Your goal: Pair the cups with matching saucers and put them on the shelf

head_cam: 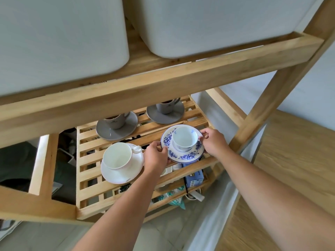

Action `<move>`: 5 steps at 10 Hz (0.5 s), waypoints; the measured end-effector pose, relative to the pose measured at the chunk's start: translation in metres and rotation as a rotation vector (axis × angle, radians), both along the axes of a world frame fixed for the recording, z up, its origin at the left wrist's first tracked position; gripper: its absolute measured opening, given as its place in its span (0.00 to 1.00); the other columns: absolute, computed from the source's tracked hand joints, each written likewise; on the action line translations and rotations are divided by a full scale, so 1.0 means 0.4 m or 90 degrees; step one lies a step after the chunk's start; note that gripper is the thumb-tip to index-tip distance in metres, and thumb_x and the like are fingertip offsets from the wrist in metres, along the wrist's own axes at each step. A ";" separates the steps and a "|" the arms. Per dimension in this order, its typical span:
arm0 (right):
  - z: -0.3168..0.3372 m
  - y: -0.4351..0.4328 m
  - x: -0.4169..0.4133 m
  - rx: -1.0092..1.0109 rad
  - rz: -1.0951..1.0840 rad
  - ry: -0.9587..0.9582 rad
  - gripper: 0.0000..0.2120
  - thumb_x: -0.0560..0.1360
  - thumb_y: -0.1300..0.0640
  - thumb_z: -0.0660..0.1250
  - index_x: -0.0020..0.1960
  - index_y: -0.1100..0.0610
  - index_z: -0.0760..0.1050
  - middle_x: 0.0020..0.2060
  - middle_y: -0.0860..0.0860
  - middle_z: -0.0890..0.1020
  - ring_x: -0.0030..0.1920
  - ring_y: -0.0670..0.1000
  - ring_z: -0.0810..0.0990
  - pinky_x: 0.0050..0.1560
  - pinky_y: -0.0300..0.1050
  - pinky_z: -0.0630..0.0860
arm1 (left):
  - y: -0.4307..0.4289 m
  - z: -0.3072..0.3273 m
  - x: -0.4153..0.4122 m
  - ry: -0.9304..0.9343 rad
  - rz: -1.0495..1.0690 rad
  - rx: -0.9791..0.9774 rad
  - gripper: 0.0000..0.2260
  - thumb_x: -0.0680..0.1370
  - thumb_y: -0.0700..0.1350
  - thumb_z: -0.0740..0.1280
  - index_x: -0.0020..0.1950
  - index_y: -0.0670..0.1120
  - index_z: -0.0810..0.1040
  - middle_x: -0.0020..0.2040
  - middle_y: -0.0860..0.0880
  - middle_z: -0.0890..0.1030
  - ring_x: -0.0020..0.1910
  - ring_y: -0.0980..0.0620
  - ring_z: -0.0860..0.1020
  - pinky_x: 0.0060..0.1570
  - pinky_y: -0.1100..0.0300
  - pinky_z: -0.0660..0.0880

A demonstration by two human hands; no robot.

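A blue-flowered saucer (188, 156) carries a white cup with blue trim (184, 137), just above or on the slatted wooden shelf (87, 144). My left hand (156, 156) grips the saucer's left rim and my right hand (214, 141) grips its right rim. To the left a plain white cup (117, 156) stands on a white saucer (110, 175). Behind, two grey cups (116, 122) (165, 107) stand on grey saucers (105, 130) (155, 115).
The upper wooden shelf beam (163, 82) overhangs the cups, with two white bins (54, 42) (208, 24) on it. A shelf post (268, 98) rises at the right. Boxes and clutter (194, 178) lie below the slats. A wooden surface (293, 169) is at the right.
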State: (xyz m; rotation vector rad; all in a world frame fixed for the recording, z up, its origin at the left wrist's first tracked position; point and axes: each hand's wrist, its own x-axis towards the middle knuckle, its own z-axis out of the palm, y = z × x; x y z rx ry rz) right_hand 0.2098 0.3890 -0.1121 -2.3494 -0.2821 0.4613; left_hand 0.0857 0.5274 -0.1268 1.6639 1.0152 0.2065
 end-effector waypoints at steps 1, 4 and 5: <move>0.006 0.002 -0.003 -0.021 0.015 -0.007 0.10 0.77 0.56 0.61 0.56 0.56 0.77 0.53 0.55 0.81 0.52 0.56 0.79 0.53 0.56 0.79 | 0.000 0.002 0.000 0.000 -0.001 0.006 0.11 0.79 0.44 0.63 0.61 0.44 0.76 0.41 0.48 0.81 0.31 0.53 0.81 0.27 0.64 0.77; 0.084 -0.062 -0.057 -0.109 0.091 -0.031 0.15 0.78 0.55 0.59 0.63 0.56 0.73 0.61 0.55 0.78 0.59 0.56 0.77 0.58 0.49 0.74 | -0.034 0.059 -0.086 0.014 -0.018 0.052 0.11 0.79 0.45 0.62 0.60 0.44 0.74 0.35 0.48 0.80 0.32 0.51 0.81 0.40 0.53 0.82; 0.118 -0.114 -0.106 -0.071 0.101 -0.047 0.15 0.78 0.56 0.59 0.63 0.56 0.74 0.60 0.54 0.79 0.56 0.54 0.78 0.55 0.46 0.75 | -0.086 0.095 -0.135 0.010 -0.032 0.075 0.10 0.79 0.45 0.62 0.57 0.43 0.75 0.37 0.48 0.80 0.29 0.55 0.79 0.34 0.57 0.78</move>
